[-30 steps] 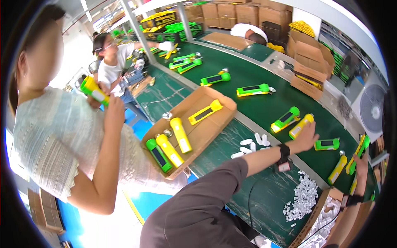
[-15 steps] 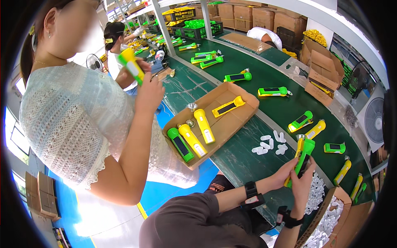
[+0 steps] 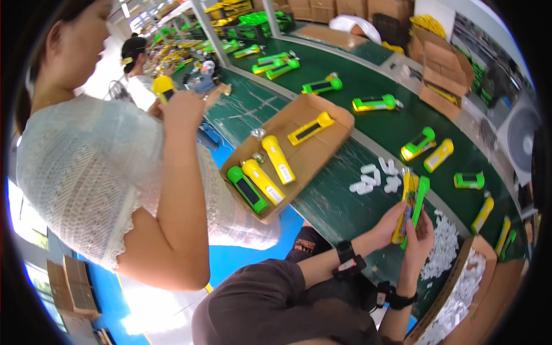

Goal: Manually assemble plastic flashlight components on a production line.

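My left hand [image 3: 386,227] grips a yellow flashlight housing half [image 3: 409,188], its inner side facing the other part. In my right hand [image 3: 421,240] is a green flashlight casing half [image 3: 421,198], tilted upright beside the yellow one with a narrow gap between their upper ends. Small parts inside the yellow half are too small to tell. Just beyond my hands several white oblong plastic pieces [image 3: 368,179] lie on the green table [image 3: 328,213]. A heap of small white parts [image 3: 441,253] sits to the right of my right hand.
An open cardboard box [image 3: 489,259] of white parts stands at near right. Green and yellow flashlights [image 3: 375,103] lie along the green belt [image 3: 339,123]. A shallow cardboard tray [image 3: 322,164] holds several flashlight pieces. At left, a co-worker [image 3: 103,172] holds a yellow flashlight part [image 3: 163,87].
The green and yellow halves, close together before, are now apart along their upper ends. The co-worker's flashlight piece has moved left and turned. The whole view has shifted slightly.
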The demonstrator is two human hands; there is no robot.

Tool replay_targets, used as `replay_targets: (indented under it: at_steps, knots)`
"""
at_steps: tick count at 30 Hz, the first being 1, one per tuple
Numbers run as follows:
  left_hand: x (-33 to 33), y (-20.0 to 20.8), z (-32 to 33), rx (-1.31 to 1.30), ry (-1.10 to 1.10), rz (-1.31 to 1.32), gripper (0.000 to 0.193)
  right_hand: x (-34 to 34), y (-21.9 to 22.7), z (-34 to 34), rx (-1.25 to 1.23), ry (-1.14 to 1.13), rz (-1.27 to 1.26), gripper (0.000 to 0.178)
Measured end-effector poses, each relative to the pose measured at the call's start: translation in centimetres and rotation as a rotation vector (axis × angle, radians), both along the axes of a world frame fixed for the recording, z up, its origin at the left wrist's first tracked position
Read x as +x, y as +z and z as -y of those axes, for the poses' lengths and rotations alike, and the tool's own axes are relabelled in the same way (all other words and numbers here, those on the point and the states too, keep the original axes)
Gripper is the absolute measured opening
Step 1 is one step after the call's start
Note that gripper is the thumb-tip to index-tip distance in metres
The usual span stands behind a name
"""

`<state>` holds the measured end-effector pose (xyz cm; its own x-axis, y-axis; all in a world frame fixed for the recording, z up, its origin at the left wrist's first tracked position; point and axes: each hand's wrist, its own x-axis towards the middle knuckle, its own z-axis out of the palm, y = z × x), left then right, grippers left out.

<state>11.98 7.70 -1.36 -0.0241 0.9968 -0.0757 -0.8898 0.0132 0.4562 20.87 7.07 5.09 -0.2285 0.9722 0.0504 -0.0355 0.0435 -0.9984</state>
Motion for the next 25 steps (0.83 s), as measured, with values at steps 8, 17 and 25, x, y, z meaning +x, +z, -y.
replay_targets:
  at_steps: [8,17,25]
  knots:
    - [-2.4,2.7,0.1,0.062,0.067,-0.106,0.046,-0.1,0.2,-1.6,-0.093,0.04,-0.254,0.045]
    - [-0.3,2.3,1.0,-0.046,0.107,-0.277,0.044,1.4,0.0,-0.1,-0.027,0.016,-0.123,0.045]
    - [-0.8,2.4,1.0,0.006,0.139,-0.301,0.045,2.0,-1.0,-1.9,-0.022,0.17,-0.135,0.045]
